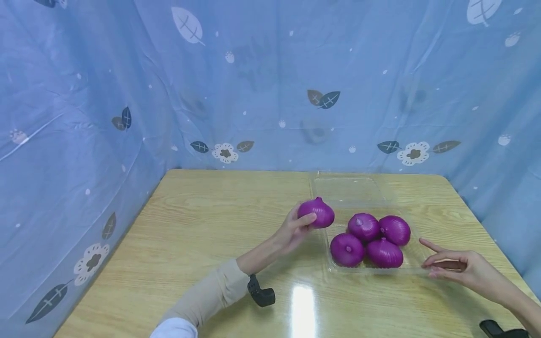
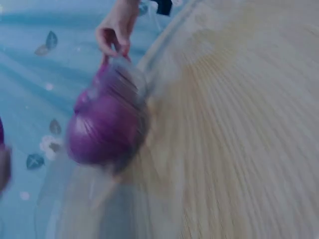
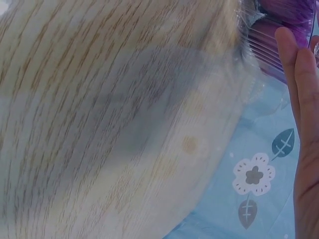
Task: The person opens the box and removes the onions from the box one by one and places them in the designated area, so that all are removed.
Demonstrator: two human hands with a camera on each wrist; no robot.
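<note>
In the head view my left hand point(image 1: 291, 231) grips a purple onion point(image 1: 318, 213) above the left side of a clear plastic box point(image 1: 338, 270). Several purple onions point(image 1: 385, 253) sit inside the box. At the box's right edge, my right hand point(image 1: 469, 270) pinches the rim between thumb and fingers. The left wrist view is blurred; it shows the onions point(image 2: 102, 129) in the box and my right hand point(image 2: 117, 30) at its far end. Fingers point(image 3: 306, 84) of the right hand lie along the box wall in the right wrist view.
The box's clear lid point(image 1: 351, 190) lies opened back toward the rear of the wooden table point(image 1: 211, 211). A blue curtain point(image 1: 262, 84) with leaves and flowers hangs behind and along the sides. Black wrist straps point(image 1: 261, 295) are on both arms.
</note>
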